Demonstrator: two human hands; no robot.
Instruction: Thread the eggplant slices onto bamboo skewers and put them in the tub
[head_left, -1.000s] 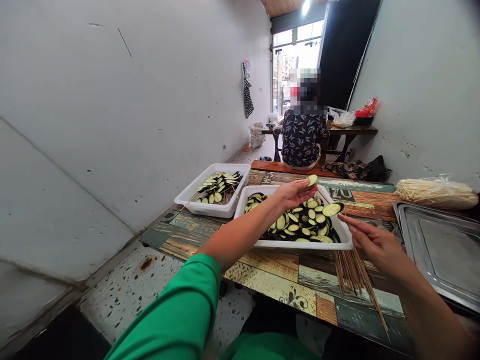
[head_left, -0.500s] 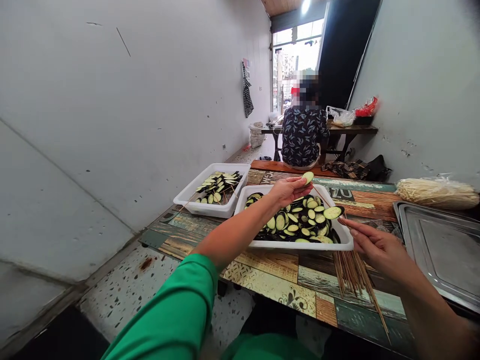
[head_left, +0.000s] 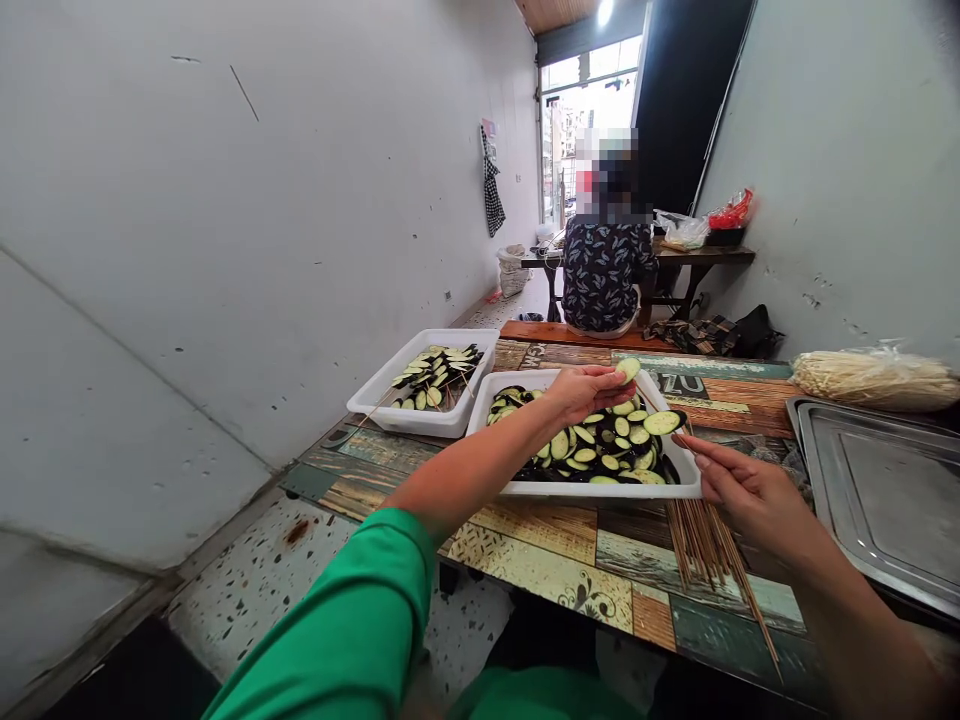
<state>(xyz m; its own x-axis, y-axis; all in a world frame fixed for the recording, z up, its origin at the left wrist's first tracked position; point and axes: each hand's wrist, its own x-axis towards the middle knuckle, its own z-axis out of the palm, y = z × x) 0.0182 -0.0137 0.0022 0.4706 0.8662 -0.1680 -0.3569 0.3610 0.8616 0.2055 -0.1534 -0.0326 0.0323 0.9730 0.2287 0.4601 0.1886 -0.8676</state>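
Over the near white tray (head_left: 592, 490) of loose eggplant slices (head_left: 581, 445), my left hand (head_left: 589, 392) pinches one eggplant slice (head_left: 628, 370). My right hand (head_left: 739, 482) grips a thin wooden skewer (head_left: 679, 437) at the tray's right side. Another eggplant slice (head_left: 663, 423) is threaded on that skewer, just ahead of my right fingers. The skewer's far end runs up toward the slice in my left hand; whether its tip touches that slice I cannot tell. Below my right hand, a bundle of bare skewers (head_left: 709, 545) lies on the table.
A second white tray (head_left: 409, 422) holds skewered eggplant at the left. Metal trays (head_left: 885, 480) and a bag of enoki-like pale strands (head_left: 874, 383) are at the right. A person (head_left: 606, 270) sits with their back to me beyond the patterned table (head_left: 540, 540).
My left hand has moved slightly right with its slice, closer to the skewer. My right hand has shifted a little left, still holding the skewer with its threaded slice.
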